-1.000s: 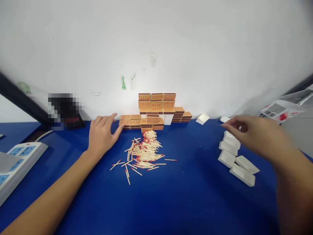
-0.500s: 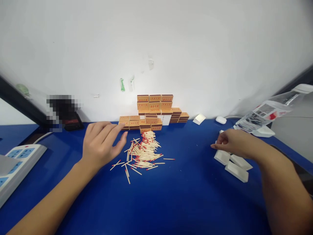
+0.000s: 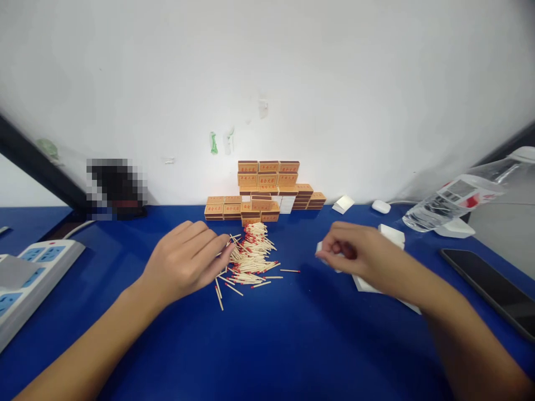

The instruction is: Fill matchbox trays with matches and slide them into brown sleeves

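On the blue table lies a loose pile of red-tipped matches (image 3: 253,256). My left hand (image 3: 188,259) is at the pile's left side, thumb and fingertips pinched on what looks like a match (image 3: 228,245). My right hand (image 3: 355,253) is right of the pile, its fingers curled round a small white box (image 3: 320,248), which is mostly hidden. Under and behind my right wrist lie more white boxes (image 3: 392,235). Behind the matches, orange matchboxes (image 3: 267,179) stand stacked against the wall, with some white ones among them.
A power strip (image 3: 45,273) sits at the left, near a dark blurred object (image 3: 119,189). At the right are a plastic bottle (image 3: 455,195), a phone (image 3: 489,287) and a white earphone case (image 3: 381,206). A folded white piece (image 3: 343,204) lies by the wall.
My left hand has moved right to the matches and its fingers have closed. My right hand has moved left, away from the white boxes, with one in its fingers.
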